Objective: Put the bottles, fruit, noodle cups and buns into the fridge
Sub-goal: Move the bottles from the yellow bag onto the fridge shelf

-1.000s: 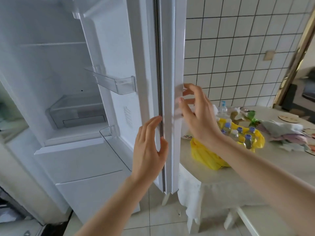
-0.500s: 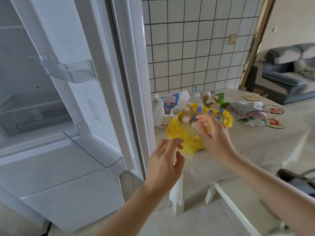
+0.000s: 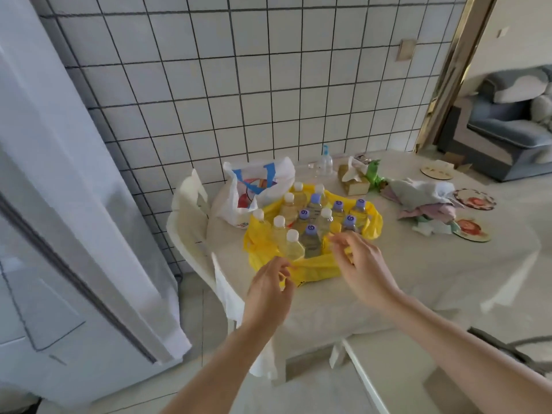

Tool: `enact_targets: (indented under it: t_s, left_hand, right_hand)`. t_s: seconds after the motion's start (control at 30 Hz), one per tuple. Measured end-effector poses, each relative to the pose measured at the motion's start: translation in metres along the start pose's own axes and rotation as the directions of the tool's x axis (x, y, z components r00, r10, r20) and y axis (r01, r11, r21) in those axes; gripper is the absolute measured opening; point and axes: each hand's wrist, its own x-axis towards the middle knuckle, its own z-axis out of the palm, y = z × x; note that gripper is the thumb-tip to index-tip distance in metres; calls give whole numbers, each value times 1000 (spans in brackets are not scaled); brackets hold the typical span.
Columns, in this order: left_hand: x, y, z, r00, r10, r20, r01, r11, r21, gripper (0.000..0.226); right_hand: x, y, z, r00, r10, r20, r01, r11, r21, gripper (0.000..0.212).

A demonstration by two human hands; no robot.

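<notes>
Bottles (image 3: pixel 310 225), clear plastic, stand in a crinkled yellow bag (image 3: pixel 316 268) whose rim both hands' curled fingers (image 3: pixel 283 271) pinch.

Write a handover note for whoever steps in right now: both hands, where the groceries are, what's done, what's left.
Left hand: pinching the near edge of the yellow bag.
Right hand: fingers curled at the bag's rim, grip unclear.
Bottles: all upright in the yellow bag on the table, white and purple caps.
White bag: behind the yellow one, contents unclear.
Fridge door: open, to the left.
Done: fridge opened. Left: move every item into the fridge; fruit, noodle cups and buns not seen.
</notes>
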Motion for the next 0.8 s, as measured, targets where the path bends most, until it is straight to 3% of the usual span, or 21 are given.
enact_targets:
  t_s: [0.17,0.3,0.57,0.8]
  left_hand:
    - [40,-9,45,980,-195,-37,194,981,-31,30]
    - [76,-13,63,974,-186,-132,184,983,-29,35]
    - [127,-31,94,976,-147,-160,149,989,1,41]
    - [135,-42,115,957,-184,-224,169,982,-85,47]
  right_hand:
    - [36,53,-2,997,11,83,-5,997,-72,18]
    - [69,88,9,989,56,134,-43,994,-99,24]
    - [113,136,46,965,165,203,-132,977,-167,40]
    - [125,162,79,954,215,209,-193,974,-117,54]
